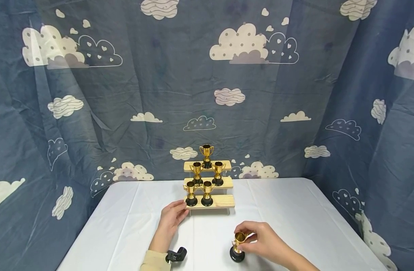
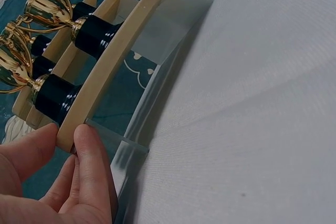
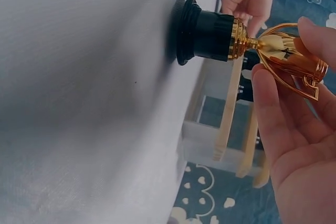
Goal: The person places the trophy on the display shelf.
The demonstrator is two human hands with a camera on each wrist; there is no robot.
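My right hand [image 1: 266,241] grips a small gold trophy cup [image 1: 237,256] by its bowl and handles, in front of the display stand. In the right wrist view the thumb and fingers lie about the gold bowl [image 3: 283,51], and the black base [image 3: 210,35] is close over the white tablecloth. My left hand [image 1: 170,220] pinches the left end of the stand's lowest wooden shelf [image 2: 123,48] between thumb and fingers. Two trophies [image 1: 207,194] stand upright on the left and middle of that shelf, two [image 1: 218,174] on the middle shelf, one [image 1: 207,155] on the top shelf.
The three-tier stand has pale wooden shelves [image 1: 223,201] on clear supports [image 2: 168,30], at the back of the white table [image 1: 278,203]. Behind hangs a blue cloud-print curtain [image 1: 179,75]. A black strap device [image 1: 176,255] is on the left wrist.
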